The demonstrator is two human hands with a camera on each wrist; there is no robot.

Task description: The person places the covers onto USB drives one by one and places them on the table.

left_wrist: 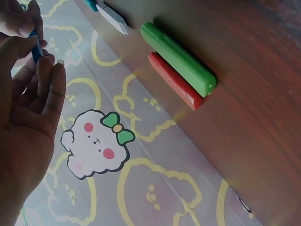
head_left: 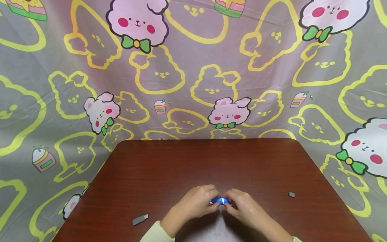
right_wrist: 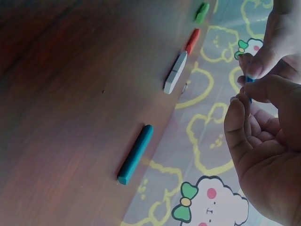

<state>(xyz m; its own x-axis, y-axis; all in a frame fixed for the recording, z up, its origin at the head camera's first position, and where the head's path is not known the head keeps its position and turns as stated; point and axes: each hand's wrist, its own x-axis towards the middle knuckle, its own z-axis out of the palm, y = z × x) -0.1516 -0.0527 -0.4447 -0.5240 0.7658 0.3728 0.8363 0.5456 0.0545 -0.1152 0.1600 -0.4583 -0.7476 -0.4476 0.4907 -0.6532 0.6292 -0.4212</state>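
Observation:
Near the front of the brown table, both hands meet over a small blue USB stick (head_left: 218, 200) with a bright silver band near its middle. My left hand (head_left: 198, 201) pinches its left end between thumb and fingers. The right hand (head_left: 246, 206) pinches the other end the same way. Fingertips cover both ends; the left wrist view shows only a narrow blue strip (left_wrist: 35, 47) between them. To the left lies a grey USB stick (head_left: 139, 220) with its metal plug bare. A small grey cap (head_left: 291, 194) lies far to the right.
Along one table edge in the left wrist view lie a green case (left_wrist: 181, 61), a red comb (left_wrist: 176, 81) and a white tool (left_wrist: 112, 19). A teal stick-like case (right_wrist: 136, 155) lies near the edge in the right wrist view. Patterned cloth (head_left: 181, 67) hangs around the table.

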